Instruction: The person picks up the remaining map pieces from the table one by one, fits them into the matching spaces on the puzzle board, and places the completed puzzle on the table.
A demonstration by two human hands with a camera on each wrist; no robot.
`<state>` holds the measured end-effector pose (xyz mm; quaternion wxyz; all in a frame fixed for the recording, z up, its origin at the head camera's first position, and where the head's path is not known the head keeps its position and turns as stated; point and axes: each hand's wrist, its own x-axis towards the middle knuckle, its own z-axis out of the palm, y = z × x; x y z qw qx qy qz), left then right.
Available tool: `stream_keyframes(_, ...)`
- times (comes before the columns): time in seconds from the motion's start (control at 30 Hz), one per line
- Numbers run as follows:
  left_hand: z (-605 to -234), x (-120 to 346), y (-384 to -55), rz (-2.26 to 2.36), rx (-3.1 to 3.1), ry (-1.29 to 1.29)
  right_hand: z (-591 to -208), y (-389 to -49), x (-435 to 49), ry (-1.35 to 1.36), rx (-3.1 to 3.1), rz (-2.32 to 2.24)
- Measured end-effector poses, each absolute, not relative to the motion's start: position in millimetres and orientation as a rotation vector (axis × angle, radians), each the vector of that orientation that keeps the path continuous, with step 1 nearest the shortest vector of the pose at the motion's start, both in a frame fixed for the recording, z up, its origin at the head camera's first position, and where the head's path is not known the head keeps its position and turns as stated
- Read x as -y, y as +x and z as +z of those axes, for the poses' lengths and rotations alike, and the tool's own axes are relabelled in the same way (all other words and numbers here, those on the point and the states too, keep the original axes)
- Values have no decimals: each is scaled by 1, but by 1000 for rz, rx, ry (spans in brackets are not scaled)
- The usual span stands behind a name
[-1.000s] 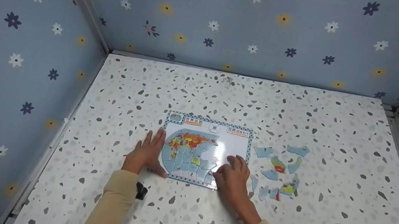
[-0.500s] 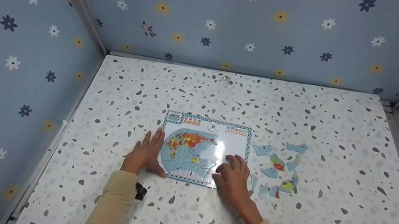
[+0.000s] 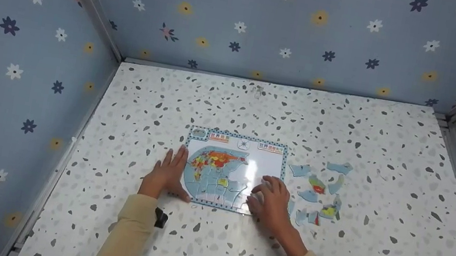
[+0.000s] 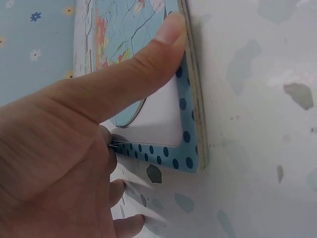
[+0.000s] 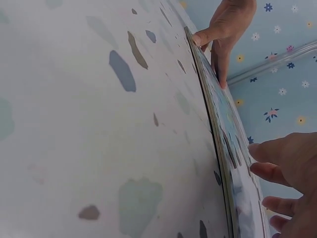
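Observation:
A world map jigsaw board [image 3: 271,160] lies flat on the table, its left part filled with fitted map pieces [image 3: 214,186] and its right part bare white. My left hand [image 3: 165,175] holds the board's lower left corner. Its thumb [image 4: 148,59] rests on the blue dotted border [image 4: 163,154], while the other fingers spread along the left side. Over the lower right of the board is my right hand [image 3: 274,207]. Its fingers [image 5: 277,206] are bent loosely and apart, with nothing seen between them in the right wrist view.
Several loose jigsaw pieces [image 3: 307,196] are scattered right of the board, one partly hidden behind my right hand. The speckled white table [image 3: 158,102] meets flower-patterned blue walls [image 3: 271,33] at the back and sides.
My right hand has drawn slightly right, away from the lower pieces on the board. My left hand stays at the corner. The head view has shifted a little.

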<state>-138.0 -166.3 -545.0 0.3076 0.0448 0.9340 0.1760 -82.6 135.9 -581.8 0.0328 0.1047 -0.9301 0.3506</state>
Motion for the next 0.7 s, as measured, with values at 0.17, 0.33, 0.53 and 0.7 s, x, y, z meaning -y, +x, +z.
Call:
stream_keyframes(0.17,-544,166,-138,473,-2471,110,-581,-84,-143,283,2881,1065)
stream_keyframes(0.33,-544,166,-138,477,-2469,108,-580,-83,-153,269,2874,1044)
stream_keyframes(0.53,-547,168,-137,468,-2486,129,-581,-79,-169,248,2885,1003)
stream_keyframes(0.7,-549,169,-137,469,-2491,123,-581,-75,-181,193,2912,1018)
